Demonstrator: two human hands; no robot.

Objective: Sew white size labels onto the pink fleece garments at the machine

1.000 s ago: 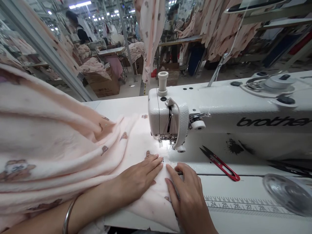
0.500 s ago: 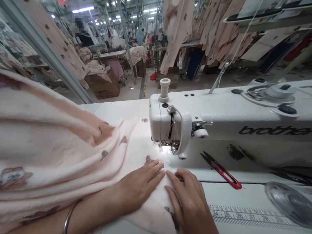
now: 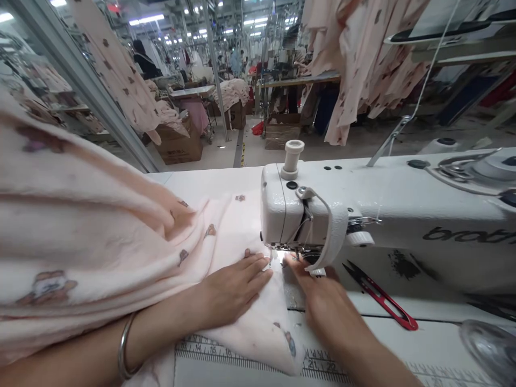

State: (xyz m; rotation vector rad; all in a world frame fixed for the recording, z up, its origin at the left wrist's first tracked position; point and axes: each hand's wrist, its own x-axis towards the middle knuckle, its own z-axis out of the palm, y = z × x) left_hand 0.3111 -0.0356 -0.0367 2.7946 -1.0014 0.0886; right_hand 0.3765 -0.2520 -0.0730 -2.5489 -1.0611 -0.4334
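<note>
Pale pink plush fabric (image 3: 237,231) with printed bears lies across the sewing machine bed, its edge by the needle area. My left hand (image 3: 237,287) rests flat on it, fingers stretched toward the needle and slightly apart. Just right of the needle, my right hand (image 3: 322,290) reaches in under the head of the white sewing machine (image 3: 298,209). Its index finger points forward near the presser foot; the guard and head partly hide the other fingers. I cannot tell whether its fingertips touch the fabric edge. A bright lamp glares between both hands.
Red-handled thread snips (image 3: 382,298) lie on the machine bed to the right. A printed ruler (image 3: 318,365) runs along the front edge, with a clear round object (image 3: 487,344) at far right. Pink garments (image 3: 346,70) hang behind; cardboard boxes (image 3: 179,145) stand on the floor.
My right hand has moved forward off the fabric, in beside the needle. The front fabric corner now lies exposed over the ruler. My left hand stays flat; the view has shifted left slightly.
</note>
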